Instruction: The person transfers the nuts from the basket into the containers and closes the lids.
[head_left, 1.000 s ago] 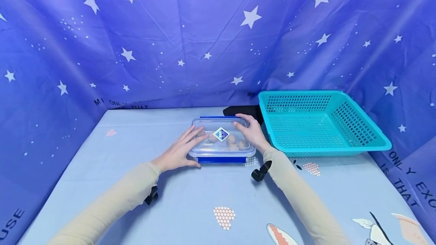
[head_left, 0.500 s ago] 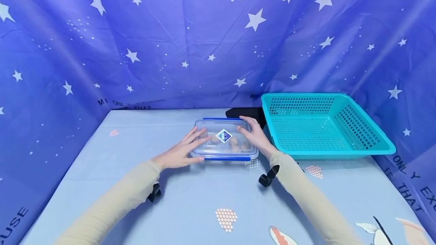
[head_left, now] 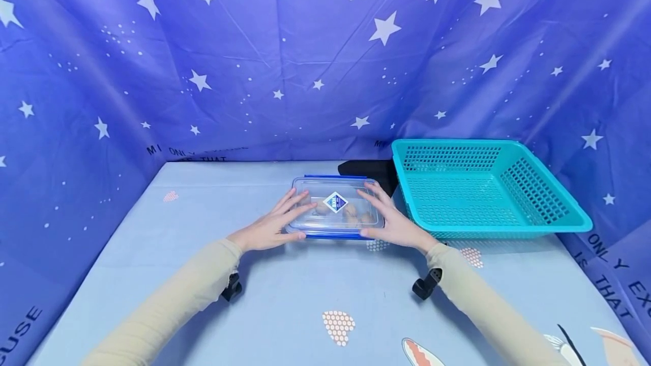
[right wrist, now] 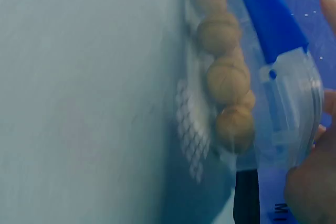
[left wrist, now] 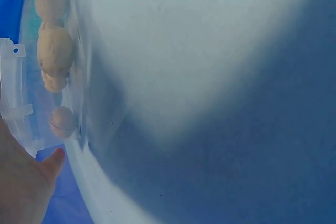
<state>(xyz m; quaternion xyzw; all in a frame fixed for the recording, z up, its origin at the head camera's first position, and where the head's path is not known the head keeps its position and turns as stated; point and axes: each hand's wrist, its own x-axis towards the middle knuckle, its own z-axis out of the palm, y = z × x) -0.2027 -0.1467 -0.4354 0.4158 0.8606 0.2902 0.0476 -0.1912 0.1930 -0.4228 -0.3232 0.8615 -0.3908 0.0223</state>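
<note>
A clear lidded food container [head_left: 315, 222] with blue latch flaps sits mid-table, a diamond sticker on its lid. Several round, brown, seamed walnuts [right wrist: 228, 80] show through its wall. My left hand [head_left: 267, 230] lies over its left side, fingers spread on the lid and thumb at the front left corner. Across the right side of the lid rest the fingers of my right hand [head_left: 402, 227], its thumb by the right end of the front blue flap [head_left: 330, 236]. In the right wrist view that flap [right wrist: 273, 17] sticks outward from the rim.
To the right of the container stands a turquoise perforated basket [head_left: 488, 227]. A black flat object [head_left: 363, 168] lies behind the container, beside the basket. A blue star-patterned curtain [head_left: 285, 72] surrounds the table [head_left: 285, 304], which has a printed light-blue cover.
The front flap, hanging lower a second ago, has swung up. My right hand has shifted from the back right corner, and its thumb is now at the front edge. My left hand stays put.
</note>
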